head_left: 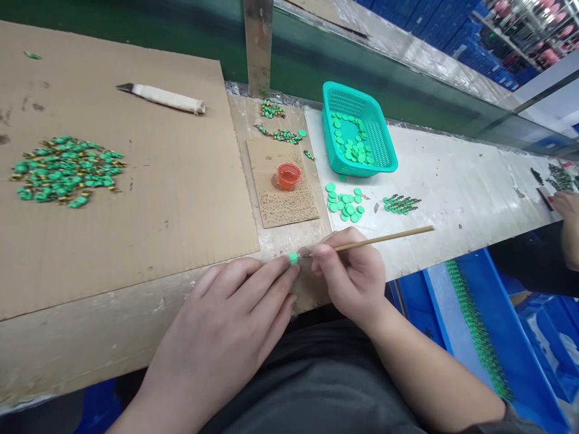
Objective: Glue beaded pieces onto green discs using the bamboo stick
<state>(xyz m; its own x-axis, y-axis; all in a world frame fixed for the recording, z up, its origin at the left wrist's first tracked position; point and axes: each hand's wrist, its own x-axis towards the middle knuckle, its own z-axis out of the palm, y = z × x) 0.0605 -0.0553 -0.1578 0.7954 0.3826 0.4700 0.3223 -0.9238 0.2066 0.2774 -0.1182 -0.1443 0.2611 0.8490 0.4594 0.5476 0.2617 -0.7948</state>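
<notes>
At the table's near edge, my left hand (230,313) is closed, its fingertips holding a small green piece (294,258) against the work surface. My right hand (353,280) pinches a thin wooden stick (389,237) like a pen. The stick's working end points left at the green piece; its tip is too blurred to tell whether they touch. Just beyond the hands, a small red cup (288,176) with liquid stands on a speckled cardboard piece (289,211). Loose green discs (348,210) lie to its right.
A teal basket (391,158) holds green discs. Small green-and-gold figures (67,169) are heaped on cardboard at left, near a wrapped blade (167,98). Assembled green pieces (401,204) lie right. Blue trays (511,337) sit below; another person's hand (567,208) is far right.
</notes>
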